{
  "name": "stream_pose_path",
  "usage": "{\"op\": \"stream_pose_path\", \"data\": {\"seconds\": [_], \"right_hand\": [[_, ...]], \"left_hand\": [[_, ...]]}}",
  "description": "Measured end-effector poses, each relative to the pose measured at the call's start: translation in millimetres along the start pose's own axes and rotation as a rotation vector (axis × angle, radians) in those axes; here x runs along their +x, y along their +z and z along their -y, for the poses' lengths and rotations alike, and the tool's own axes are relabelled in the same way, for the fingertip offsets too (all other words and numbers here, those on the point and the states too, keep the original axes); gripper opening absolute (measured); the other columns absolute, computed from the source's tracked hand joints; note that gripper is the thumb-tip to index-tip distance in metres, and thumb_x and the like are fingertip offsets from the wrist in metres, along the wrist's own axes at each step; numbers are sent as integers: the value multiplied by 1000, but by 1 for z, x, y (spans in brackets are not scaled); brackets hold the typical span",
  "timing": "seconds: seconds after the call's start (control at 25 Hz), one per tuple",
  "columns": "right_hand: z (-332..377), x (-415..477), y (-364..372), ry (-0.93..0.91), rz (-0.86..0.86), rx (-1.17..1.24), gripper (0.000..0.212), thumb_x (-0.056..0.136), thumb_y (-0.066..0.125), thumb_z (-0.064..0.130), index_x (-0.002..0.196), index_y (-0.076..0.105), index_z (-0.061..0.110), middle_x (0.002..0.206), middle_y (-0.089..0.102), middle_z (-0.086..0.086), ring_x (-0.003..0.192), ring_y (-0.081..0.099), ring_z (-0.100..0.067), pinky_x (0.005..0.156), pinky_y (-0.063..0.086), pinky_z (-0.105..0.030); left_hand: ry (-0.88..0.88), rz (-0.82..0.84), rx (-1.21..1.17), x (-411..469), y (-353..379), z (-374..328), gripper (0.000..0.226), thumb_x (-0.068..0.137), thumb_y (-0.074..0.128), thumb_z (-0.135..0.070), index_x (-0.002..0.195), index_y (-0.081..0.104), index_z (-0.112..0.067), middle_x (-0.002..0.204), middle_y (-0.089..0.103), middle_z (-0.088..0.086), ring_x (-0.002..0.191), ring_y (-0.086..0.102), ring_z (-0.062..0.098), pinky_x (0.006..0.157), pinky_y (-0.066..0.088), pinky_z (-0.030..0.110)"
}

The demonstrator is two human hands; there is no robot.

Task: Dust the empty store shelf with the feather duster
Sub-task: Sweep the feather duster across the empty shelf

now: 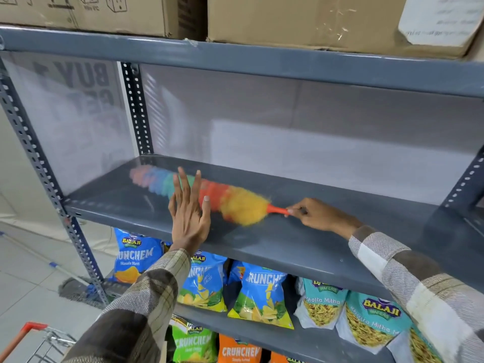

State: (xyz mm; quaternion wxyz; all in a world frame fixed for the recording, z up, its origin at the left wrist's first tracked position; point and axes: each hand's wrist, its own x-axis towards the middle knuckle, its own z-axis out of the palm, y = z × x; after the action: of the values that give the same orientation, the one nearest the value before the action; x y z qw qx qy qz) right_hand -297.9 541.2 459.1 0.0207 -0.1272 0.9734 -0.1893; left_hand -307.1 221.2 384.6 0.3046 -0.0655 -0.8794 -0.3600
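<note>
One rainbow-coloured fluffy feather duster (209,195) lies on one empty grey metal shelf (301,247). Two brown cardboard boxes (301,19) sit above. Below are three blue crisp bags (258,292) and two teal snack bags (372,318).

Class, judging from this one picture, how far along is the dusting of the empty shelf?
Done: nothing provable; dust is not visible. In hand: the right hand holds the feather duster on the empty shelf, its head blurred; the left hand is open. Left: the shelf's right end.
</note>
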Motion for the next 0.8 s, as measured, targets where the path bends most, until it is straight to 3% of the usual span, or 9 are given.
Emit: {"op": "stream_pose_path", "data": {"seconds": [0.12, 0.2, 0.32, 0.56, 0.68, 0.8], "right_hand": [[-19, 5, 10, 113, -102, -108, 29, 99, 44, 35, 107, 72, 35, 53, 45, 12, 48, 41, -2, 54, 34, -26], [-33, 13, 16, 168, -151, -100, 32, 99, 43, 31, 113, 71, 34, 54, 42, 13, 48, 39, -4, 56, 34, -26], [-42, 27, 18, 246, -175, -139, 35, 97, 42, 30, 118, 70, 35, 65, 53, 9, 64, 53, -22, 65, 42, -29], [-17, 27, 34, 325, -229, -103, 36, 94, 40, 36, 117, 67, 35, 108, 71, -10, 98, 66, -36, 84, 53, -41], [19, 17, 46, 297, -156, -41, 31, 91, 43, 29, 106, 70, 32, 87, 69, -6, 79, 66, -31, 70, 51, -33], [63, 0, 61, 219, -63, 63, 27, 86, 48, 10, 78, 69, 25, 57, 53, 4, 48, 48, -16, 46, 32, -26]], "left_hand": [[0, 1, -7, 0, 2, 2, 64, 100, 20, -45, 162, 5, -41, 171, -20, -10, 158, -19, 11, 127, 4, 49], [-2, 0, -15, 0, 1, 2, 64, 99, 22, -43, 162, 7, -41, 170, -21, -13, 157, -20, 9, 127, 4, 46], [4, 2, -37, 1, 1, 0, 64, 99, 22, -41, 161, 8, -43, 169, -22, -16, 157, -21, 7, 126, 3, 43], [-20, -15, -37, 0, 0, 1, 64, 99, 20, -42, 162, 11, -40, 170, -18, -14, 157, -19, 6, 126, 5, 41], [-61, -4, -48, 0, -1, -1, 64, 99, 19, -43, 162, 15, -38, 171, -16, -12, 157, -19, 6, 126, 6, 41], [-101, -2, -87, -3, -7, -3, 65, 98, 16, -48, 162, 15, -36, 172, -15, -10, 157, -20, 8, 126, 7, 40]]}}
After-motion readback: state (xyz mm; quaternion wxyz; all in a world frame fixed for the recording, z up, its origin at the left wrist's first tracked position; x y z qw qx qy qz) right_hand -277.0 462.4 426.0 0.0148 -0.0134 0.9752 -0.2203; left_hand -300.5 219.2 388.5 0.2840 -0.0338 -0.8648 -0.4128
